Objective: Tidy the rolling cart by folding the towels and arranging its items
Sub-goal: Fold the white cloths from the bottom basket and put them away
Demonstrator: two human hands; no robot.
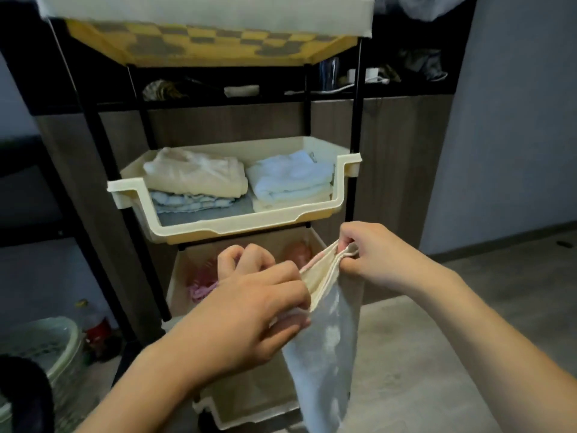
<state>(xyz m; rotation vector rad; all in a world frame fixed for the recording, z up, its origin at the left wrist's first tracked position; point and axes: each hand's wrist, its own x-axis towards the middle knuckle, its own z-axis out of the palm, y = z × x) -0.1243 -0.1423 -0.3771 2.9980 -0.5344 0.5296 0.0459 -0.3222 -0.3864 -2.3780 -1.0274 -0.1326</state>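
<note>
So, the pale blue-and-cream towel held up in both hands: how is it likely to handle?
The pale blue-and-cream towel probably handles floppy: it hangs straight down from the pinch of the left hand and the right hand. It looks light, since fingertips alone carry it. Its gathered top edge suggests thin cloth that folds easily.

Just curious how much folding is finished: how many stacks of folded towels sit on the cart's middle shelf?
2. A cream-topped stack lies at the left of the middle tray, and a pale blue-white stack at its right. More could be hidden behind them.
</note>
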